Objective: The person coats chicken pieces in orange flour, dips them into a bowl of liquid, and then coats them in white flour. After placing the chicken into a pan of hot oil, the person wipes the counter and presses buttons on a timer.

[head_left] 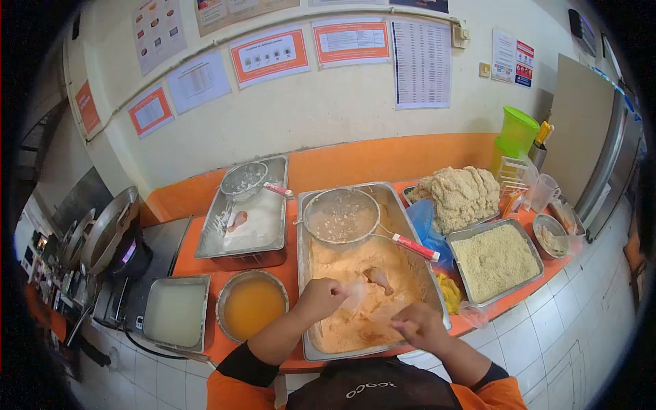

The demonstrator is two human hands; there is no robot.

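Observation:
Over a big metal tray of orange-tinted flour, my left hand is closed at the fingertips on a piece of thin clear plastic. My right hand pinches at the tray's right side, with a see-through plastic sheet at its fingertips. A chicken drumstick lies in the flour between and beyond my hands. Another flour-covered piece shows low in the tray. Across the tray's far part rests a round sieve with a red handle, crumbs in its mesh.
Left of the tray stand a bowl of orange liquid, a pan of cloudy liquid and a white-floured tray with another sieve. Right are a crumb tray, a breading heap and a blue bag. A wok sits far left.

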